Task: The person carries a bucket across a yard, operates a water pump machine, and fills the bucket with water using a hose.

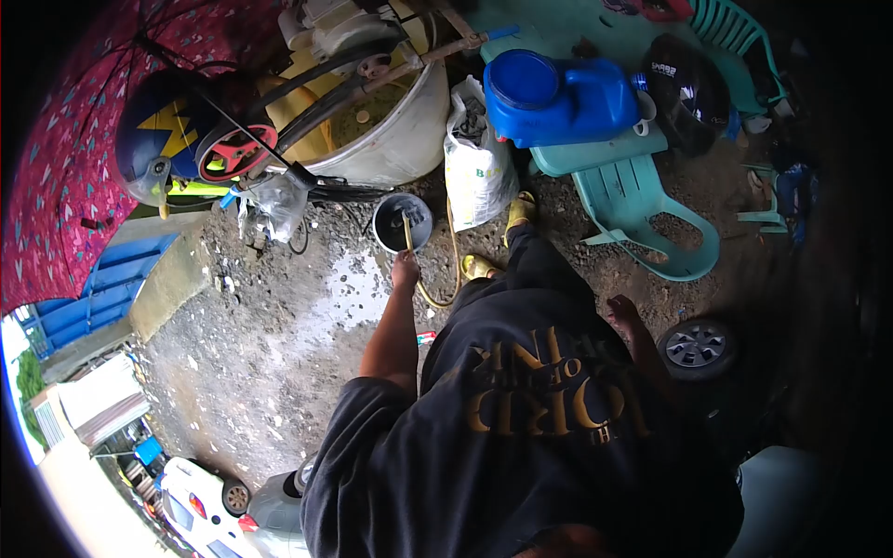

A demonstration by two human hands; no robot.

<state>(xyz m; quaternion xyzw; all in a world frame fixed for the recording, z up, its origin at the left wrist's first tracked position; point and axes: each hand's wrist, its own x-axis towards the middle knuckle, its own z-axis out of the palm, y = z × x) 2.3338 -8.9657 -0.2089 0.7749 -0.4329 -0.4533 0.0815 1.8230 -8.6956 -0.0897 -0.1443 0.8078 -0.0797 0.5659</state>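
Observation:
My left hand (405, 270) is closed round the end of a yellowish hose (455, 244), whose tip points into a round dark bucket (379, 226). The hose loops down behind my left wrist and runs up beside a white sack (484, 186). Grey material sits inside the bucket, too small to make out. On the other side of my body, my right hand (623, 312) hangs beside my leg, holding nothing, its fingers apart. A car wheel (696, 349) lies on the ground near it.
A big white tub (395, 139) holds yellowish water at the top. A blue jerrycan (567, 98) and black helmet (688, 93) are on a green table (605, 153), with a green plastic chair (642, 209) below. A patterned umbrella (56, 186) hangs left; a white car (200, 507) stands lower left.

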